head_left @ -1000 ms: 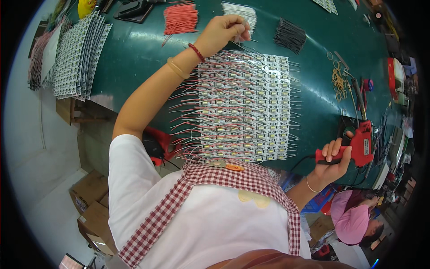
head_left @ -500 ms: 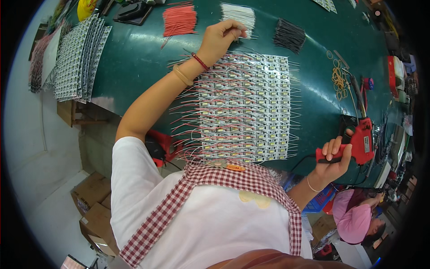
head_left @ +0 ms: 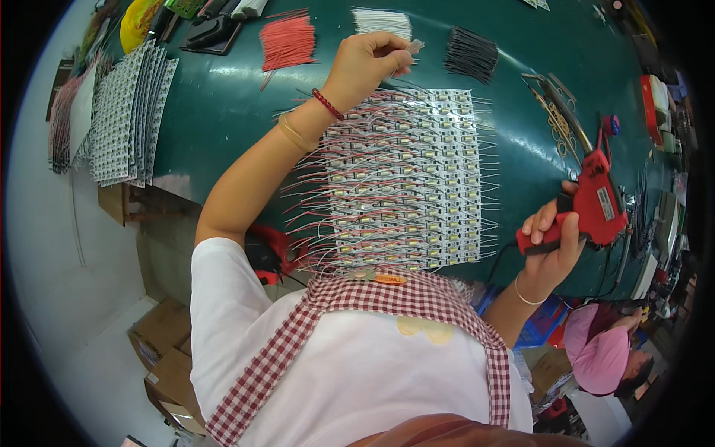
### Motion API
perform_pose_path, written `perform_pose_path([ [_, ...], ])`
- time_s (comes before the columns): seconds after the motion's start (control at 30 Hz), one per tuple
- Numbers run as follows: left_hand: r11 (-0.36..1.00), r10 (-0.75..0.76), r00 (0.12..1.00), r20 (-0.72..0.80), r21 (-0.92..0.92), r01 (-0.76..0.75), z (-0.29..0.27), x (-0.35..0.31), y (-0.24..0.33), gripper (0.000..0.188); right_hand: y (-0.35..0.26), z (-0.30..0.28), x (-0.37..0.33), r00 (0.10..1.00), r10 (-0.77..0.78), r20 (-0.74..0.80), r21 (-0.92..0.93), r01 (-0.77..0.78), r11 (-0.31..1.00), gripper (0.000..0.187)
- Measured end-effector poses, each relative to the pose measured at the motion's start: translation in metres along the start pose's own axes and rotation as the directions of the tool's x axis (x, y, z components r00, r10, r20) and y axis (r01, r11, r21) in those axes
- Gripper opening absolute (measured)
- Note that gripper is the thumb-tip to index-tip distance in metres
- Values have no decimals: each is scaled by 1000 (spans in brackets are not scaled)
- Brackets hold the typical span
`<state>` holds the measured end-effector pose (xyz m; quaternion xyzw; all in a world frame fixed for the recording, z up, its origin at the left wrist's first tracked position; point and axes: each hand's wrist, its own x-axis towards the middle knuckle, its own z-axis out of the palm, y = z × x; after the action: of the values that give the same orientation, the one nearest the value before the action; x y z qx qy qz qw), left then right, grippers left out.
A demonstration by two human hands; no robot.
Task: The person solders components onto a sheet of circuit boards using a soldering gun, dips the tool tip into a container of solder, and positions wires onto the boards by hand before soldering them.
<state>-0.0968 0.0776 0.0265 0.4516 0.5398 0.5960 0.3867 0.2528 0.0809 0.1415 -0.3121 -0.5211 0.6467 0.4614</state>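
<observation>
My left hand (head_left: 372, 63) is closed in a pinch just in front of a pile of white wires (head_left: 381, 22). Pale tips of a few white wires (head_left: 416, 47) stick out past its fingertips; the rest is hidden in the fingers. Below that hand lies a sheet of white circuit boards (head_left: 406, 179) in rows, with red and white wires trailing off its left side and short ones off its right. At the right, my right hand (head_left: 551, 242) grips a red soldering gun (head_left: 598, 197), its metal barrel tilted up and leftward over the table.
Red wires (head_left: 287, 41) and black wires (head_left: 471, 54) lie in piles at the back. Stacked board sheets (head_left: 123, 112) stand at far left. Rubber bands (head_left: 558, 130) lie near the gun's barrel. A person in pink (head_left: 596, 346) sits at lower right.
My left hand has lifted slightly from beside the white pile, and pale wire tips now show at its fingers. My right hand has raised the soldering gun, its barrel swinging up and left.
</observation>
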Motion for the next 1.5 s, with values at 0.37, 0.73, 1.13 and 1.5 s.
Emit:
perform_pose_path([
  [0.37, 708, 370, 913, 173, 584, -398, 22, 2, -15, 16, 24, 16, 8, 977, 162, -140, -224, -190, 956, 39],
  [0.73, 446, 442, 744, 502, 597, -667, 23, -4, -17, 24, 52, 20, 7, 930, 345, -126, -242, -367, 898, 33],
  [1.13, 446, 455, 770, 447, 633, -632, 28, -7, -18, 21, 55, 27, 6, 913, 376, -158, -255, -405, 878, 22],
  [1.5, 445, 437, 782, 444, 649, -617, 29, -9, -16, 20, 51, 34, 3, 907, 370, -200, -294, -416, 861, 17],
])
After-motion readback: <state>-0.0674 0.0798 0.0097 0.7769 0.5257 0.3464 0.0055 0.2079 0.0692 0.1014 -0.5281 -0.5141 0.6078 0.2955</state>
